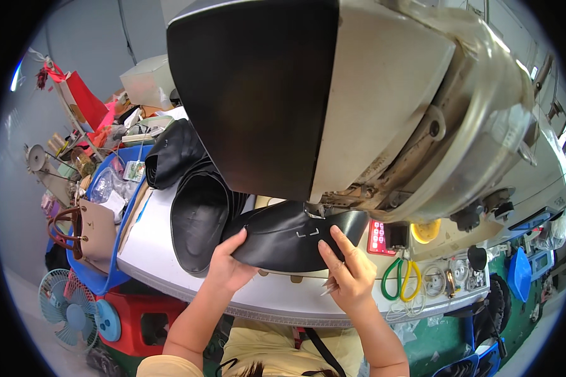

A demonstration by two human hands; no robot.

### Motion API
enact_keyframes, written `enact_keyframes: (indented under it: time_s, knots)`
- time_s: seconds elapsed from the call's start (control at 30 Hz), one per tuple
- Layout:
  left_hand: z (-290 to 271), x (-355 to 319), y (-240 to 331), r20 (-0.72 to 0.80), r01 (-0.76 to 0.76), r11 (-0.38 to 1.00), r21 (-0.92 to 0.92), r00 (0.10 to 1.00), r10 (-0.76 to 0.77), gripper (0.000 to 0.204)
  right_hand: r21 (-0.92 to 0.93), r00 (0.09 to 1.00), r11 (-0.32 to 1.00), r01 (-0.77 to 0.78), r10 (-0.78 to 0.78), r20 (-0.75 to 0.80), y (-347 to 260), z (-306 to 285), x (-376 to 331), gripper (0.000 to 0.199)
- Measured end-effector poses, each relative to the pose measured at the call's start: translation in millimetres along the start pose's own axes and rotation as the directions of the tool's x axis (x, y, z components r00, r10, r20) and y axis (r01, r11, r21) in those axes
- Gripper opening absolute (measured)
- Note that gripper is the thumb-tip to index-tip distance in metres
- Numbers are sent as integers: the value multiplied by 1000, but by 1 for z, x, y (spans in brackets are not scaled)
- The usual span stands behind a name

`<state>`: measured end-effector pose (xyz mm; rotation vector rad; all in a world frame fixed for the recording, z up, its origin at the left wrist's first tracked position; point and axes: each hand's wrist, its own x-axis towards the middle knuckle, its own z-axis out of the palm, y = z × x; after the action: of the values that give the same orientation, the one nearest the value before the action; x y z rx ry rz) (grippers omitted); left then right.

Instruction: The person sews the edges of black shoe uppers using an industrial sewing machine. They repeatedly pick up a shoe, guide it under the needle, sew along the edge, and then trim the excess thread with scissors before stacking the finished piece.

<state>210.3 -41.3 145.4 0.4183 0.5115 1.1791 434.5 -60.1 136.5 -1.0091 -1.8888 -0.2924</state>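
Nearby, blue crate (121, 207) with clutter

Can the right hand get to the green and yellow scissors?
Probably yes. The right hand rests on the black leather piece, and the scissors lie just beside it on the table with nothing between.
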Motion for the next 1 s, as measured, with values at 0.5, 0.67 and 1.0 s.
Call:
enact_keyframes:
  time_s: [0.5,0.67,1.0]
  knots:
    - [-9,-47,-49,225,-148,862,485,974,40,34,93,994,994,-63,54,94,7,-21,9,57]
    - [-5,-52,-57,168,-111,894,435,985,41,33,134,993,988,-80,67,98,9,-25,10,60]
    - [2,-50,-98,141,-151,795,587,986,84,32,138,976,974,-180,160,148,19,-30,15,61]
